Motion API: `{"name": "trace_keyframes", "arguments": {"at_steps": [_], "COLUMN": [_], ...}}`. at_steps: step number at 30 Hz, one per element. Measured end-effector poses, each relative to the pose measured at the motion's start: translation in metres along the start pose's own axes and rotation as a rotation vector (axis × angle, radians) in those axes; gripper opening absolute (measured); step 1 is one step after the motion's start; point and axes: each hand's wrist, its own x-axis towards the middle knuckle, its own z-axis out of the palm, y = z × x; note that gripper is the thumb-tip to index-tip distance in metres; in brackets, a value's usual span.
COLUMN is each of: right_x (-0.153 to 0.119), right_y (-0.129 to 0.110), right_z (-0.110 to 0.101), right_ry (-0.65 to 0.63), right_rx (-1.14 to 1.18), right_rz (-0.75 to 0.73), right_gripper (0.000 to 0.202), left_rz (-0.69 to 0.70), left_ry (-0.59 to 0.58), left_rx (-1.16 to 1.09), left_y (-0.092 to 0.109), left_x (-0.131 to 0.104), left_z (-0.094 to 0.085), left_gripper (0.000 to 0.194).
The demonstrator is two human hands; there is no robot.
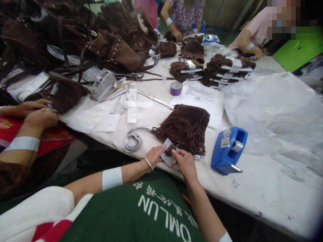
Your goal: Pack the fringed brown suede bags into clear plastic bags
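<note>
Pinching a white slip: left hand, thumb and fingers closed on its edge, no gap. Right hand: fingertips drawn together on a small dark brown piece lying over the slip; strap end or tassel, can't tell. Hands nearly meet. Metal bangle on the left wrist, white band further up that forearm.

Brown fringed bag lies on the white surface just past the fingers, near the edge, fringe spread toward 8 o'clock.

Clock below is centred on that bag, 12 = far side.
- 4: blue tape dispenser, upright, paper labels on its side.
- Between 8 and 9: grey-wrapped coil, with a strap running from it to the bag.
- 9: loose white sheets; beyond them, a co-worker's hands at another brown fringed piece.
- 10: stack of white strips; farther out, a pale dispenser, contents unclear.
- 11: big heap of brown bags, straps trailing.
- 12: purple tape roll, near. Past it, a fringed bundle with white bands. At the far side, a person in a patterned top.
- 1: printed sheet, then a larger banded bundle, then a person in pink.
- Between 2 and 3: spread of clear plastic, crumpled.
</note>
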Motion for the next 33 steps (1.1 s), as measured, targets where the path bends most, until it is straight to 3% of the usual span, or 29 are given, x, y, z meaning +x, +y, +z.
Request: {"name": "trace_keyframes", "arguments": {"at_steps": [4,6,9,12,16,22,26,33], "right_x": [-0.005,-0.008,-0.012,-0.013,-0.013,-0.012,-0.007,0.005], "right_y": [0.007,0.016,0.028,0.029,0.019,0.026,0.028,0.022], "right_z": [-0.001,-0.004,-0.008,-0.006,0.005,0.016,0.019,0.023], "right_ry": [-0.009,0.070,0.175,0.121,0.174,0.053,0.067,0.039], "right_rx": [0.044,0.063,0.013,-0.015,0.100,0.449,0.394,0.355], "right_rz": [-0.051,-0.059,-0.039,-0.086,-0.196,-0.026,-0.049,-0.002], "right_gripper": [0.041,0.042,0.042,0.038,0.033,0.041,0.034,0.039], "left_rz": [0.025,0.046,0.036,0.021,0.072,0.133,0.173,0.234], "left_ry": [0.089,0.124,0.125,0.109,0.097,0.047,0.035,-0.018], "left_rx": [0.105,0.133,0.131,0.103,0.166,0.197,0.282,0.345], "left_y": [0.002,0.001,-0.001,-0.006,-0.009,-0.009,-0.010,-0.009], "left_x": [0.006,0.008,0.009,0.006,0.005,0.004,0.005,0.000], "left_z": [0.003,0.003,0.002,0.001,-0.001,-0.003,-0.005,-0.009], "left_gripper": [0.044,0.040,0.044,0.046,0.043,0.043,0.040,0.043]}}
